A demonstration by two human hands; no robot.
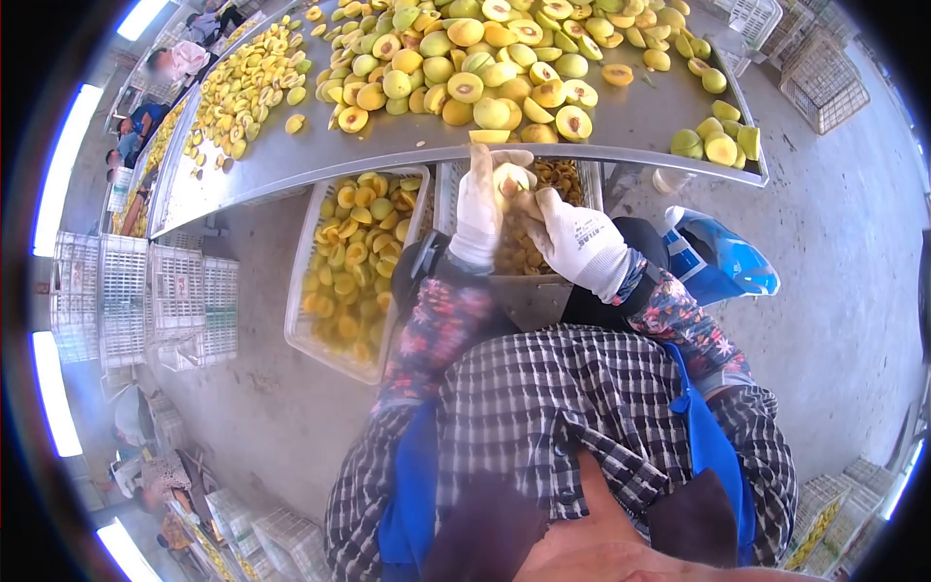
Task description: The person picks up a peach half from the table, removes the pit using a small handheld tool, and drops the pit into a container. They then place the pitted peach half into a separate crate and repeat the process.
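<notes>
My left hand (481, 209), in a white glove, holds a peach half (510, 179) just below the edge of the metal table (388, 145). In a matching white glove, my right hand (572, 238) presses against the fruit from the right; whether it holds a tool is hidden. Both hands hover over a crate of peach pits (562, 177) in front of my lap. A large heap of halved yellow peaches (485, 68) covers the table above my hands.
A white crate of peach halves (354, 262) stands on the floor to the left. A blue bag (722, 257) lies at my right. Stacked empty crates (145, 301) sit far left, more crates (824, 82) top right. Other people work along the table's far end (175, 63).
</notes>
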